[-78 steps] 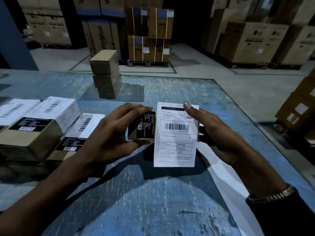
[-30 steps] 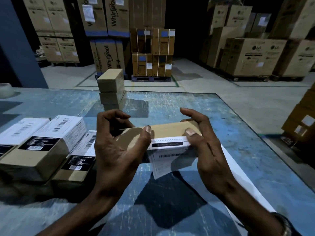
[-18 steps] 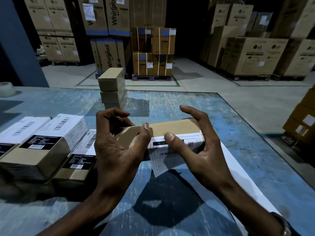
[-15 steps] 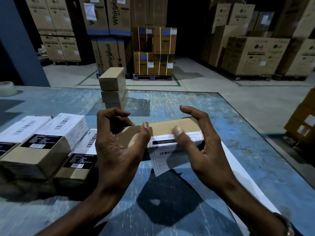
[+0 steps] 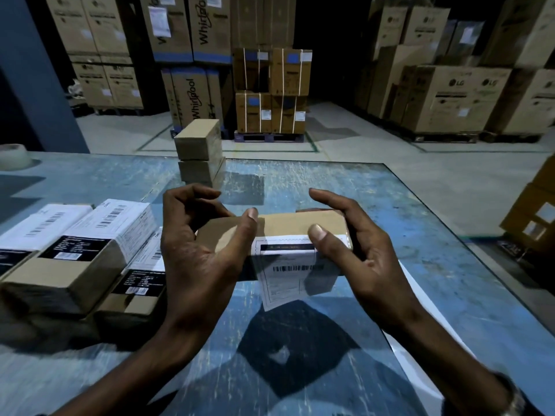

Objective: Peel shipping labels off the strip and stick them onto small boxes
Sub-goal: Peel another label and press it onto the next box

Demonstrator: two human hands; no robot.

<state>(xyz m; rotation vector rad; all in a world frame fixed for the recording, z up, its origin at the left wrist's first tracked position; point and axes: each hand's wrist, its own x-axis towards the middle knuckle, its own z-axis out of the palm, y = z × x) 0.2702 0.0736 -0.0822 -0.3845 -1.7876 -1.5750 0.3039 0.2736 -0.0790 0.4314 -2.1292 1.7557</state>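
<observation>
Hidden: your forearms run off the bottom edge, and a watch at your right wrist is cut by the corner. Your left palm covers the box's left end; the label's small print is too blurred to read.
Left hand (image 5: 198,253): you grip the small box (image 5: 288,225) from its left end, thumb across the top, fingers curled round the far side.
Right hand (image 5: 357,250): you hold the right end, thumb pressed on the label's top strip, fingers curled over the far edge.
Box position: held just above the bench (image 5: 375,199), between your hands.
Box axis: long side runs left to right, top face tilted toward you.
Label (image 5: 286,267): white, with a dark band and a barcode; folded over the near top edge, its lower part hanging loose below the box.
Backing strip (image 5: 420,298): white, lying on the bench under your right arm.
Labelled boxes (image 5: 87,253): lying flat at your left, white labels up.
Plain boxes (image 5: 199,151): stacked at the bench's far edge.
Tape roll (image 5: 15,156): far left, partly cut off.
Beyond: large cartons (image 5: 450,97) on pallets.
</observation>
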